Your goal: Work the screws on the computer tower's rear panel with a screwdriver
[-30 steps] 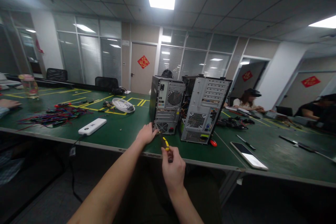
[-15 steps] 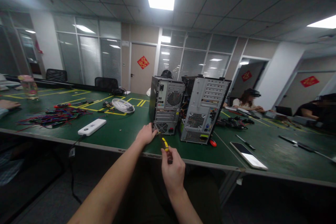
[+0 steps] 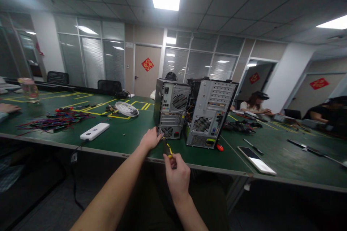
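A black-and-grey computer tower (image 3: 177, 103) stands on the table with its back panel towards me. My left hand (image 3: 149, 139) is at its lower left corner, thumb near the screwdriver shaft and fingers curled against the case edge, partly hidden. In my right hand (image 3: 178, 173) is a black-and-yellow screwdriver (image 3: 167, 148), gripped by the handle end between thumb and fingers. Its shaft points up and left at the tower's lower back corner; the tip is too small to make out. Right of this tower stands a second computer tower (image 3: 214, 112), its back also facing me.
A white power bank (image 3: 94, 131) with a cable, a heap of coloured wires (image 3: 55, 120) and a white round fan grille (image 3: 127, 109) lie on the left. A phone (image 3: 256, 159) and a red-handled tool (image 3: 219, 147) lie right. Other people (image 3: 256, 105) sit at the table.
The screwdriver handle has turned in my right hand, showing more black and less yellow. My right hand has shifted slightly left; my left hand has stayed in place.
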`<state>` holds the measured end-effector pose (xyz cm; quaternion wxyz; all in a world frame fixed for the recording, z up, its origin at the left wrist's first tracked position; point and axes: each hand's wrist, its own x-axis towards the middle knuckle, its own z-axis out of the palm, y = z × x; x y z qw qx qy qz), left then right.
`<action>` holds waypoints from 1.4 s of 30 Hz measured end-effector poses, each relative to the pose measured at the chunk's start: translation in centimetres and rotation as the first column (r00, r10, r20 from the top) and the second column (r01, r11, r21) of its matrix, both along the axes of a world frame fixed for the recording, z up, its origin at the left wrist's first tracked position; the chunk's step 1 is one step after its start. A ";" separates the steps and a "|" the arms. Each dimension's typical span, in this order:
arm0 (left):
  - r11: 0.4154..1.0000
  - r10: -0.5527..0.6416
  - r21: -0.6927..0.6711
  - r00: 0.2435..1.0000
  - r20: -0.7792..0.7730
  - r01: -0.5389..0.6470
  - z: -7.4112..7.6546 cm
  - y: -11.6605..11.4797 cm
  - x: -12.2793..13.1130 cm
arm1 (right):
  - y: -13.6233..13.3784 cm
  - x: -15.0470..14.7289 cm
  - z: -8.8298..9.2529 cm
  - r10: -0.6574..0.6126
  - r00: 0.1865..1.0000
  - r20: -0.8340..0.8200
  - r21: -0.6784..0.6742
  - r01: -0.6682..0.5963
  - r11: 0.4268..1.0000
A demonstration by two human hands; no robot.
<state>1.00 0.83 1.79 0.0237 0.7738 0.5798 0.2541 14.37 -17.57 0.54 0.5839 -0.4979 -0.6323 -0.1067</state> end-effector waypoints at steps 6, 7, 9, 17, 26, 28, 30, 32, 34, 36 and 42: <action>1.000 -0.011 0.004 1.000 0.002 0.011 0.0 0.0 0.0 | -0.2 0.1 0.4 0.010 0.998 0.061 0.055 -0.014 0.998; 1.000 -0.012 0.009 1.000 0.000 0.012 0.0 0.0 0.0 | -0.2 0.1 0.5 0.003 0.998 0.069 0.064 -0.008 0.998; 1.000 -0.013 0.015 1.000 -0.001 0.013 -0.1 0.0 0.0 | -0.2 0.1 0.5 -0.002 0.998 0.066 0.069 -0.002 0.998; 1.000 -0.009 0.007 1.000 -0.006 0.009 -0.2 0.2 0.0 | 0.2 0.2 -0.5 0.010 1.000 -0.029 -0.034 -0.011 0.999; 1.000 -0.003 0.003 1.000 -0.012 0.003 0.4 -0.4 0.0 | 0.1 0.0 0.1 0.014 1.000 0.024 0.056 -0.015 0.998; 1.000 -0.002 -0.006 1.000 -0.012 0.002 0.4 -0.4 0.0 | 0.1 0.0 -0.2 0.010 1.000 -0.021 0.012 -0.010 1.000; 1.000 -0.005 -0.003 1.000 -0.009 0.005 0.4 -0.4 0.0 | 0.2 0.1 -0.4 0.007 0.999 -0.045 -0.031 -0.009 0.999; 1.000 -0.009 0.003 1.000 -0.003 0.009 0.3 -0.3 0.0 | 0.1 0.1 -0.4 0.016 0.999 -0.046 -0.035 -0.018 0.999; 1.000 -0.008 0.005 1.000 0.000 0.008 0.2 -0.2 0.0 | 0.1 0.1 -0.1 0.033 0.999 -0.033 0.000 -0.033 0.999; 1.000 -0.004 0.002 1.000 -0.003 0.004 0.1 -0.2 0.0 | 0.0 0.1 0.2 0.040 0.999 -0.014 0.040 -0.039 0.998; 1.000 -0.008 0.006 1.000 -0.007 0.008 0.2 -0.2 0.0 | -0.1 -0.2 0.3 0.053 0.998 -0.037 0.055 -0.051 0.997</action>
